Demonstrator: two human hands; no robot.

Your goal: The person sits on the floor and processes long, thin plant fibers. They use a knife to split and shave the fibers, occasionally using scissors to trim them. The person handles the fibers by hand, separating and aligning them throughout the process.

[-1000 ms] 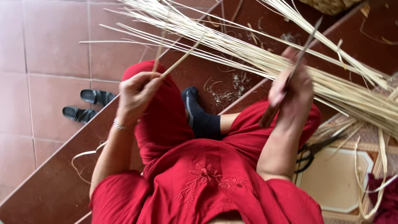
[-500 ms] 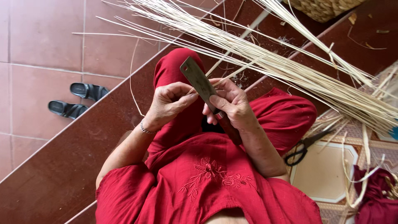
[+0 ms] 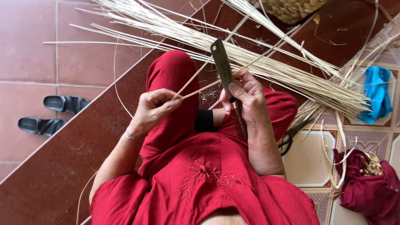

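I sit on a dark red step in red clothes. My left hand (image 3: 152, 110) pinches the near end of a thin pale bamboo strip (image 3: 200, 85) that slants up to the right. My right hand (image 3: 246, 100) grips the wooden handle of a flat-bladed knife (image 3: 223, 68), blade pointing up, its edge against the strip near my thumb. A big bundle of pale strips (image 3: 258, 62) lies across the floor just beyond my knees.
A pair of black sandals (image 3: 50, 114) sits on the lower tiles at left. Black scissors (image 3: 291, 135) lie by my right hip. A blue cloth (image 3: 377, 93) and a dark red cloth bundle (image 3: 366, 183) lie at right; a woven basket (image 3: 291, 8) stands at top.
My hands, close together half a second ago, have drawn slightly apart; the left now holds the strip out to the left while the knife stands more upright against it.
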